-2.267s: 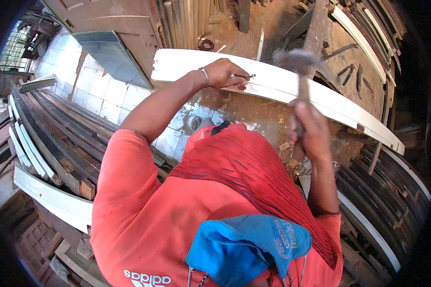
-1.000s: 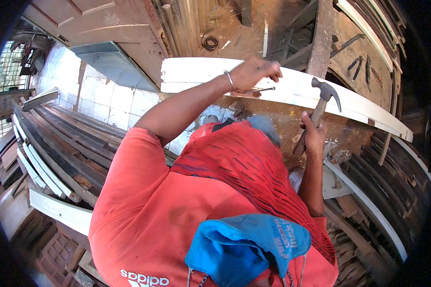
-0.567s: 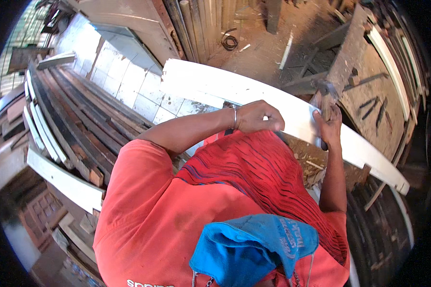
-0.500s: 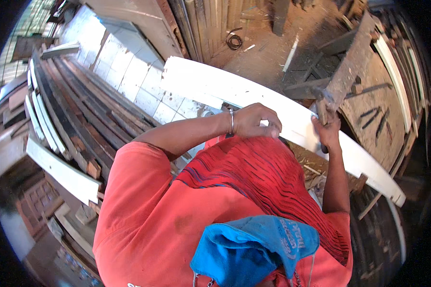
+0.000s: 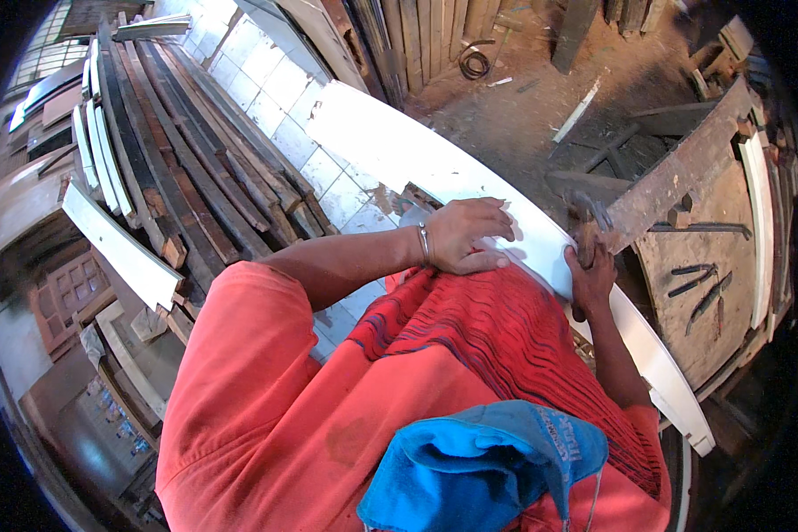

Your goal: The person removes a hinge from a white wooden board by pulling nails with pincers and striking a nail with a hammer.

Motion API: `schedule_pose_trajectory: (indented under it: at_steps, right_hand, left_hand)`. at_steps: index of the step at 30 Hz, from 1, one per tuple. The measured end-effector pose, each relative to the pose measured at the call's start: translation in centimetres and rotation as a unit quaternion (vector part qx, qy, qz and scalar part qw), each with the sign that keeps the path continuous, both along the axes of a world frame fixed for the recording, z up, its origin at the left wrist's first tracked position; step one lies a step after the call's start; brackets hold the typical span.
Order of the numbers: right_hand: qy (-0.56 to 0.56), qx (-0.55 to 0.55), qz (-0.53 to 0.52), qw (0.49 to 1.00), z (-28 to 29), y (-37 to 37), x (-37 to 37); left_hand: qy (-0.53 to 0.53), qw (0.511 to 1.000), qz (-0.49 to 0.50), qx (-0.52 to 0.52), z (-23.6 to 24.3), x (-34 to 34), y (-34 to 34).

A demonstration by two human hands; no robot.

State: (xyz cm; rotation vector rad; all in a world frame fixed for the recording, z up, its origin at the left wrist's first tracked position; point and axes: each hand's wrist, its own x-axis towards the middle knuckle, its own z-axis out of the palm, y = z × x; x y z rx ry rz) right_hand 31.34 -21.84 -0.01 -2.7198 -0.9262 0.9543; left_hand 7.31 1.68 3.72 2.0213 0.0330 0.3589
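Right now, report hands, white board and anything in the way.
Left hand at white board's near edge. Right hand gripping hammer over board. Dark tools off right.

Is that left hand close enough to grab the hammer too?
Probably yes: the left hand seems empty, and mostly white board shows between it and the hammer. But the right hand is gripping it, so there's less left to grab.

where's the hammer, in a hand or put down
In hand: the hammer is gripped by the right hand, fingers curled around it, its head showing beyond the grip. Whether it touches the white beam, I cannot tell.
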Motion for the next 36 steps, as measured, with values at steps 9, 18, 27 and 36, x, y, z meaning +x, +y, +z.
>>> schedule_pose_trajectory:
  at_steps: [9, 18, 27, 36]
  right_hand:
    - [-0.022, 0.006, 0.013, 1.0, -1.0, -0.3, -0.1]
    - [-0.043, 0.045, 0.03, 0.998, -1.7, -0.5, 0.3]
    - [-0.025, 0.055, 0.018, 0.998, -1.5, -0.5, 0.1]
    - [-0.046, 0.015, 0.009, 0.999, -1.5, -0.4, -0.5]
  left_hand:
    - [-0.013, 0.996, 0.031, 0.078, -0.6, 0.9, -0.7]
    - [-0.011, 0.988, 0.072, 0.137, -1.9, 1.3, -1.7]
    - [0.013, 0.986, 0.074, 0.151, -1.5, 1.3, -1.8]
    - [0.059, 0.98, 0.064, 0.181, -1.4, 2.6, -1.9]
